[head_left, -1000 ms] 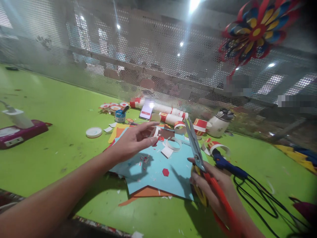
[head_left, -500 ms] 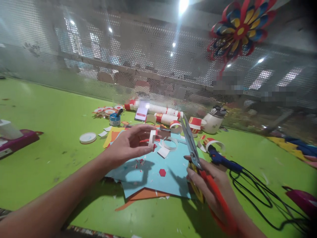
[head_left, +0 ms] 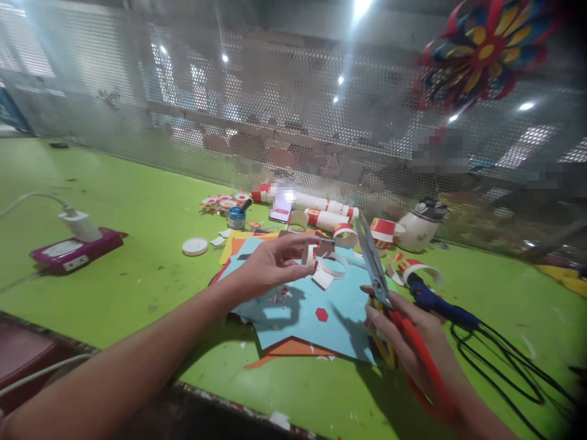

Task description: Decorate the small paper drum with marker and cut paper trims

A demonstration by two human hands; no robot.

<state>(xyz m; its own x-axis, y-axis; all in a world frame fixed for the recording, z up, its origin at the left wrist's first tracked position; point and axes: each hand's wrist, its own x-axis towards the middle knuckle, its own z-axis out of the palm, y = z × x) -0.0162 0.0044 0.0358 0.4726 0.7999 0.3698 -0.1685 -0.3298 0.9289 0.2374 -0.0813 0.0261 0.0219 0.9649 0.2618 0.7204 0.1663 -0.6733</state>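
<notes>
My left hand (head_left: 275, 263) is over the light blue paper sheets (head_left: 302, 321), its fingers closed on a small curled strip of white paper cup (head_left: 310, 255) with red at its edge. My right hand (head_left: 413, 333) grips a pair of scissors (head_left: 376, 269) by the red handle. The blades point up and away from me, slightly parted. A yellow loop (head_left: 383, 342) shows below its fingers. Between the hands, a white paper ring (head_left: 334, 266), a white scrap (head_left: 323, 279) and a red hexagon (head_left: 321, 315) lie on the blue sheet.
Behind are a phone (head_left: 280, 206), red-and-white paper cups (head_left: 384, 232), a blue jar (head_left: 236, 217) and a white flask (head_left: 419, 227). A blue glue gun (head_left: 443, 305) with black cord lies right. Left, a purple power strip (head_left: 77, 252) holds a plug. A mesh partition (head_left: 257, 110) stands at the back.
My view has turned left, so the table and objects sit further right, and the power strip shows fully. Both hands keep their hold on the paper strip and the scissors.
</notes>
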